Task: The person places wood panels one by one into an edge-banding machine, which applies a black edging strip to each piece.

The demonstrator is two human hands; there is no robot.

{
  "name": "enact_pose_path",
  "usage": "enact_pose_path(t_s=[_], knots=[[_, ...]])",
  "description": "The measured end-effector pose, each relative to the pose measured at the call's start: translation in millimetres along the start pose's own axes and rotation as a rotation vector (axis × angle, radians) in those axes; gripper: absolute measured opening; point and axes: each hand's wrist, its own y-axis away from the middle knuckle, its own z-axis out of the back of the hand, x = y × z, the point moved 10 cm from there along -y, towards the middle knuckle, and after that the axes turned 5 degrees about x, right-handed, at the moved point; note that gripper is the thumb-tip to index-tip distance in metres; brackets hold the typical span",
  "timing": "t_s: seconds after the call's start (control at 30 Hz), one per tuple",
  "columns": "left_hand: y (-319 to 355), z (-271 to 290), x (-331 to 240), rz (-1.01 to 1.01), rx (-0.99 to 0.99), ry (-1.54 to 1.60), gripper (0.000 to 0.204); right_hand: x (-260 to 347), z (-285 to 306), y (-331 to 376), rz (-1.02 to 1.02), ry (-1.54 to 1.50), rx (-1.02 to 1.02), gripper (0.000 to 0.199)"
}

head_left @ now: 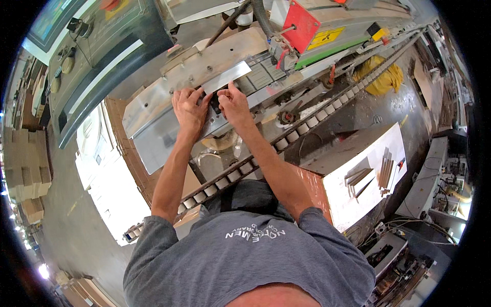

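Both my hands work close together over the metal bed [158, 130] of a long machine. My left hand [190, 111] is closed, its fingertips bent together at the edge of a small black area [215, 102]. On the other side of that area is my right hand [234, 106], closed with the fingers curled in and the thumb side up. Whether the black area is a loose piece or part of the machine I cannot make out, and the fingers hide what they pinch. Just beyond the hands lies a bright flat metal strip [227, 75] along the bed.
A roller chain [291, 135] runs diagonally between my body and the bed. Right of the bed stands a red and grey machine head [302, 28]. Dark strips [386, 171] lie on a white-topped box [358, 179] at right. A control console [102, 61] stands at far left.
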Motion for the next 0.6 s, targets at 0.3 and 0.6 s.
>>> enact_pose_path(t_s=[0.3,0.6], knots=[[-1.0,-2.9,-9.5,-0.079,-0.008,-0.02,0.02,12.8,-6.1,7.8,-0.02,-0.121,0.02,0.046],[-17.7,-25.9,-38.2,-0.184,0.089,0.025,0.013,17.4,25.5,1.8,0.021,-0.165,-0.056,0.02]])
